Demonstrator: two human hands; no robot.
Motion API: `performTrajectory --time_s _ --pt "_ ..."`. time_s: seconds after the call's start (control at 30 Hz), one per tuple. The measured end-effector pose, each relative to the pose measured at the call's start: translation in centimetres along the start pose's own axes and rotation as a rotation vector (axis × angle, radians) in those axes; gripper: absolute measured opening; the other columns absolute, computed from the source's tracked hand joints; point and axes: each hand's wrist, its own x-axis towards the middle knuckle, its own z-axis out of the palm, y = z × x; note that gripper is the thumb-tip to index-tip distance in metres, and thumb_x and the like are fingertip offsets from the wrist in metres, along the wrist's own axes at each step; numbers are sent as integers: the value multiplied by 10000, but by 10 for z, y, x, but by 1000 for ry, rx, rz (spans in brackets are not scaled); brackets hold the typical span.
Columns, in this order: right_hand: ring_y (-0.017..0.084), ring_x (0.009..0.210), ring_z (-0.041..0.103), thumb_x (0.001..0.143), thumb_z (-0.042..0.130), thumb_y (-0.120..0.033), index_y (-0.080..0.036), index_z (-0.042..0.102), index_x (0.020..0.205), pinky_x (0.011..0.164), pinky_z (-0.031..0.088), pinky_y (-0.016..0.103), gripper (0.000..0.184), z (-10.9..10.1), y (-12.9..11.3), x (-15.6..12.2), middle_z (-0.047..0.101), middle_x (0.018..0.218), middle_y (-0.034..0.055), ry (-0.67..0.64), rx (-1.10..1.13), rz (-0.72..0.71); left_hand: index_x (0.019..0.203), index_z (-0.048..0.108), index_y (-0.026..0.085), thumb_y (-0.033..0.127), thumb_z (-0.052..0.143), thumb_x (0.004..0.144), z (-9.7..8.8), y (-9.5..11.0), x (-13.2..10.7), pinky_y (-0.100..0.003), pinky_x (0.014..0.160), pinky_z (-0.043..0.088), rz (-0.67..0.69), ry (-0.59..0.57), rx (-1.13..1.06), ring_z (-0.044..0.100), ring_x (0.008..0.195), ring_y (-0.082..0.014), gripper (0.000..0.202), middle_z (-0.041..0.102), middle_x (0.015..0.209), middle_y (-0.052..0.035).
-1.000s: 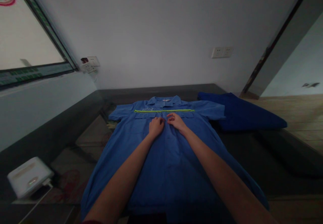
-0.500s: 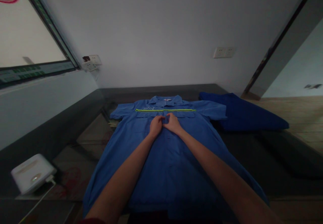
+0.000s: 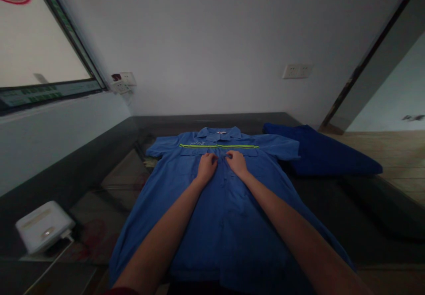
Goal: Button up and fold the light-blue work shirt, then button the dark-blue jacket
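Note:
A blue short-sleeved work shirt [image 3: 215,206] with a yellow-green chest stripe lies flat, front up, on a dark table [image 3: 109,184]. Both my hands rest on its chest just below the stripe. My left hand [image 3: 206,167] lies left of the button placket, fingers curled down onto the cloth. My right hand [image 3: 236,162] lies right of the placket, fingers bent, tips pinching at the cloth edge. A small gap of fabric shows between the two hands.
A folded dark blue garment [image 3: 318,153] lies to the shirt's right. A white box with a cable [image 3: 43,226] sits at the near left. Wall sockets [image 3: 122,82] are at the back left corner, another socket plate [image 3: 297,71] on the far wall. A doorway opens at right.
My hands, pressed together at the placket half a second ago, have drawn slightly apart, the right one shifting to the right. The shirt has not moved.

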Motion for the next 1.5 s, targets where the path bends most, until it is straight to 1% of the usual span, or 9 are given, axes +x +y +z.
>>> performTrajectory --time_s 0.17,0.43,0.57,0.83,1.0,1.07,1.13,1.3,1.5 --pt "184 895 656 799 617 -174 -169 704 946 808 476 259 171 12 1 -3 719 979 72 -2 57 -50 931 647 165 235 590 828 -4 4 -3 -326 835 424 -12 -35 85 557 961 -226 137 627 975 -89" --pt "215 920 645 779 619 -150 -170 702 954 838 467 300 195 16 1 -2 715 973 83 13 67 -83 908 623 177 249 586 843 -8 7 -3 -294 783 416 -8 -96 143 580 928 -207 105 651 960 -66" --pt "217 977 626 793 582 -126 -169 698 969 885 448 303 216 18 2 -4 700 1026 91 17 68 -98 877 630 176 249 589 842 -10 9 -4 -304 783 413 9 -89 170 584 906 -217 91 655 923 -77" --pt "215 993 619 813 540 -119 -142 683 1042 904 439 311 271 18 4 -3 688 1072 111 12 126 -127 877 618 191 244 579 855 -11 8 -3 -264 737 416 45 -39 125 598 856 -191 70 668 878 -49" --pt "196 857 656 857 534 -222 -160 719 935 786 474 276 210 13 4 3 730 940 66 -58 212 -172 889 620 195 223 573 852 -10 6 -4 -244 703 418 28 -24 87 615 815 -180 66 680 867 -46" --pt "198 816 662 899 472 -255 -141 730 855 740 479 269 286 9 5 7 737 874 67 -91 241 -183 894 623 200 224 570 851 -9 5 -4 -240 687 419 13 -20 72 621 800 -178 72 685 865 -43" --pt "199 814 666 900 454 -223 -132 732 817 728 482 265 304 5 6 11 739 858 69 -117 262 -183 891 626 205 228 571 849 -9 4 -4 -240 675 419 -2 -14 54 625 789 -179 73 689 860 -38" --pt "183 858 668 807 544 -98 -163 735 844 794 490 279 206 1 7 16 741 892 56 -166 295 -181 886 639 204 236 581 838 -9 3 -3 -245 680 430 -35 -11 18 635 782 -184 82 696 835 -32" --pt "176 857 666 767 589 -91 -144 735 865 814 497 282 184 0 8 18 735 900 69 -214 340 -167 869 655 191 206 590 823 -8 2 0 -247 702 443 -54 -22 -31 642 793 -178 81 703 833 -32"
